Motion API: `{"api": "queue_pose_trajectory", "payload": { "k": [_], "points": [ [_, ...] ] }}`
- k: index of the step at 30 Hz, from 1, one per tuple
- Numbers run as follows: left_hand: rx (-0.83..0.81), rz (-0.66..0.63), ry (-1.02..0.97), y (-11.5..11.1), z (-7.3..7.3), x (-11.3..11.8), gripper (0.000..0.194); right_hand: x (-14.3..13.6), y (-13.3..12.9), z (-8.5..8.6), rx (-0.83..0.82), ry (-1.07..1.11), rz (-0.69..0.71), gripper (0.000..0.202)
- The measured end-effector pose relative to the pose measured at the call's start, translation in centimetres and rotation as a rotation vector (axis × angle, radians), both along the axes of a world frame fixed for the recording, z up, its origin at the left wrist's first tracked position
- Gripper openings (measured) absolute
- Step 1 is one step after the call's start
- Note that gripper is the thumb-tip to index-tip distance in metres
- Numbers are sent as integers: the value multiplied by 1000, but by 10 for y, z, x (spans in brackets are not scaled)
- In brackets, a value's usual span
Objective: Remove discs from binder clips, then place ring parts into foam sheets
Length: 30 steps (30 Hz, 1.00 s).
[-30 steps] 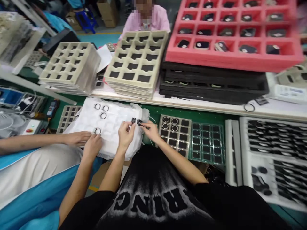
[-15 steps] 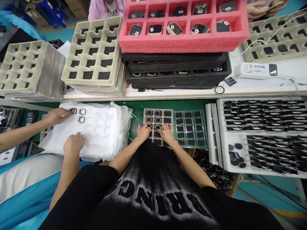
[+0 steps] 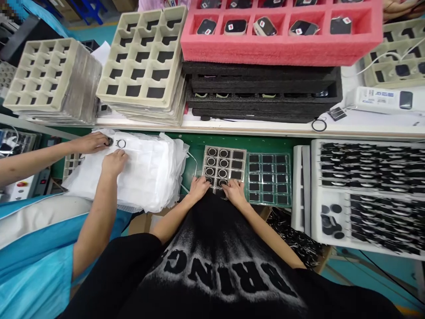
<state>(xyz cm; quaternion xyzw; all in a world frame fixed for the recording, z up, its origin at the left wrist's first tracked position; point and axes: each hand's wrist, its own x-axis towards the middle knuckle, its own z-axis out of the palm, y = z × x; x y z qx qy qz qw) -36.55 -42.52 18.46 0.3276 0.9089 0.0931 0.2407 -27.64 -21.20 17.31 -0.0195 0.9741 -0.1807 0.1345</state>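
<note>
A clear compartment tray (image 3: 237,164) lies before me on the green bench, with round rings (image 3: 210,161) in its left and middle columns. At its lower left, my left hand (image 3: 200,188) has its fingertips closed at a ring. My right hand (image 3: 234,192) reaches over the lower right part, fingers bent and fingertips together at the ring in the middle column. Both rings at my fingertips are partly hidden. Touching the right side of this tray is a green-tinted tray (image 3: 268,179) with dark squares in its compartments.
A co-worker's hands (image 3: 115,163) work at white-wrapped trays (image 3: 149,173) on the left. Behind are a shelf edge (image 3: 232,131), stacked beige trays (image 3: 141,95) and pink foam (image 3: 282,51). White foam trays (image 3: 315,186) with dark parts stand at right.
My hands have moved down the tray by about a row; rings show in the row they covered. The view has shifted slightly. The co-worker's hands have moved, and fewer rings show on the white wrap.
</note>
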Motion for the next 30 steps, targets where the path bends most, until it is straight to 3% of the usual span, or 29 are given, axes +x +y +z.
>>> {"api": "queue_pose_trajectory", "payload": {
  "k": [12, 15, 18, 21, 25, 27, 30],
  "points": [
    [22, -41, -16, -14, -10, 25, 41, 30, -10, -9, 110, -32, -21, 42],
    [45, -57, -2, -14, 2, 27, 40, 32, -15, -13, 135, -3, -23, 40],
    [99, -35, 46, -23, 29, 29, 34, 30, -20, -15, 141, 47, 30, 39],
    [139, 119, 166, -46, 65, 29, 41, 23, -28, -13, 110, 98, 107, 38],
    [-27, 582, 354, -89, 106, 22, 46, 5, -43, -4, 35, 133, 197, 38],
    [-132, 773, 384, -109, 116, 18, 39, -5, -52, 1, -2, 142, 230, 38],
    [-276, 846, 310, -126, 118, 14, 40, -18, -67, 7, -34, 132, 256, 37]
  ]
}}
